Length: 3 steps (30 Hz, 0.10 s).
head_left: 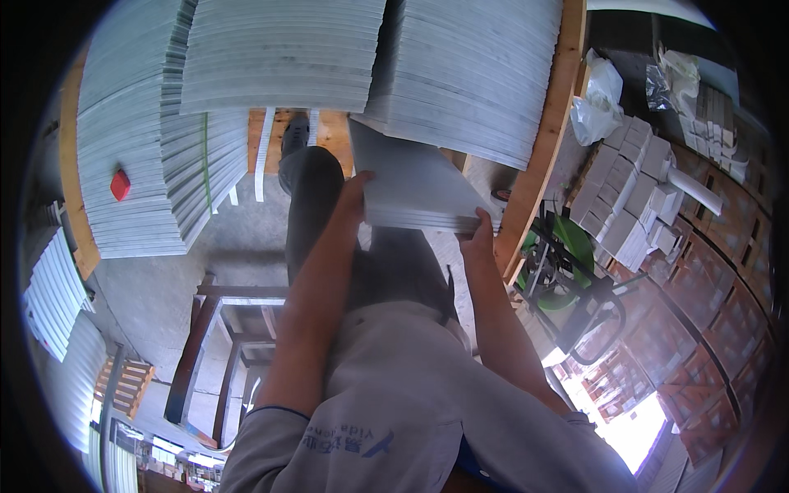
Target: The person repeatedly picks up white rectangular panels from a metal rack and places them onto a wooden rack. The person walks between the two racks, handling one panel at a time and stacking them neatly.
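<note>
As the slabs point(415, 185) need support at both edges, I note left hand point(355, 195) and right hand point(478, 238) each clamped on them, just below the stacked sheets point(460, 74).

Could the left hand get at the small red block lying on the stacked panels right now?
Probably not as things stand. The left hand grips one edge of a stack of grey sheets, shared with the right hand. The red block lies far to the left on the stacked panels, with open space between.
</note>
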{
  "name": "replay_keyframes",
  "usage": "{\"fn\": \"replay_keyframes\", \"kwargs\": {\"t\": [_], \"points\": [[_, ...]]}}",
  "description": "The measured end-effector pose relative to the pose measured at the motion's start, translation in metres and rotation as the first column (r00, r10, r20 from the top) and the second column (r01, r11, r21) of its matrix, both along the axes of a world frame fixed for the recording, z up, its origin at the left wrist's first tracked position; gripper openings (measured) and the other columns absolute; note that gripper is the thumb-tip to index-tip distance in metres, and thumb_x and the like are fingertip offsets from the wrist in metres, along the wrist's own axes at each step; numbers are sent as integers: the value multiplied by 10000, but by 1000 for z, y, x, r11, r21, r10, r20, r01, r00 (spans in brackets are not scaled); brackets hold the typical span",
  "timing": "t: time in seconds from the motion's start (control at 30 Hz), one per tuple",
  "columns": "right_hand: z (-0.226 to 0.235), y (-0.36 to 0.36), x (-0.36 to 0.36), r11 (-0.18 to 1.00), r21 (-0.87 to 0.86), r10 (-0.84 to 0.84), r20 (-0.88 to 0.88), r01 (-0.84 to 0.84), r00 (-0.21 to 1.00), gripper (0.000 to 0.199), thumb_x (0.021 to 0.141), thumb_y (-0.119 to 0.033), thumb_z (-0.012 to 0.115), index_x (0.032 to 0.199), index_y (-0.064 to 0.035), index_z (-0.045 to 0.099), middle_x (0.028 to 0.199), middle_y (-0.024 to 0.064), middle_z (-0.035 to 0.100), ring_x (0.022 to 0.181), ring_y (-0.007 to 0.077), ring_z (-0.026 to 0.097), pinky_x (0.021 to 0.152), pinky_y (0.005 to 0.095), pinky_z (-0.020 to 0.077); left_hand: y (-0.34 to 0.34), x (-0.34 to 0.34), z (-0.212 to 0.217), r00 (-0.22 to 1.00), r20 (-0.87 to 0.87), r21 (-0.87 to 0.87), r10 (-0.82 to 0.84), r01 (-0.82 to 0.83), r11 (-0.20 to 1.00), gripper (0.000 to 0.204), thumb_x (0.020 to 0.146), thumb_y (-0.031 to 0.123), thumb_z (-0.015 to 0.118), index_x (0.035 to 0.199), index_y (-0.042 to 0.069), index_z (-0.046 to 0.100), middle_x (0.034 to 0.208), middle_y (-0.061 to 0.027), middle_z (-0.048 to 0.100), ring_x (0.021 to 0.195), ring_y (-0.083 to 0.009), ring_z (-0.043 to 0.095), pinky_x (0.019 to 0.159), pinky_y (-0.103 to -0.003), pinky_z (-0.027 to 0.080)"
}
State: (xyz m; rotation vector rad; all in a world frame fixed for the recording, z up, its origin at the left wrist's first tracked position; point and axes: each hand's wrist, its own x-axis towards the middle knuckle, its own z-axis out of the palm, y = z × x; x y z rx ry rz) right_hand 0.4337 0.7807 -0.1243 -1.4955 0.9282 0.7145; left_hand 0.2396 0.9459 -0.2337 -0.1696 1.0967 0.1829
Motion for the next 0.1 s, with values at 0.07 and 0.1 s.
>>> {"fn": "replay_keyframes", "kwargs": {"t": [0.07, 0.1], "points": [[0, -3, -4, 999, 48, 1, -6, -1, 1000, 446, 723, -192, 643, 1130, -92, 490, 1110, 97, 519, 1027, 281, 508, 881, 459, 435, -3, -5, -1, 1000, 0, 29, -7, 7, 1000, 387, 782, 209, 567, 1031, -80, 505, 930, -177, 574, 844, -295, 582, 764, -410, 473], [-1, -4, -6, 999, 44, 1, -14, 0, 1000, 446, 723, -192, 643, 1130, -92, 490, 1110, 97, 519, 1027, 281, 508, 881, 459, 435, -4, -7, -2, 1000, 13, 44, -14, 14, 999, 398, 780, 211, 572, 1049, -74, 504, 945, -181, 576, 860, -303, 582, 775, -414, 471]]}}
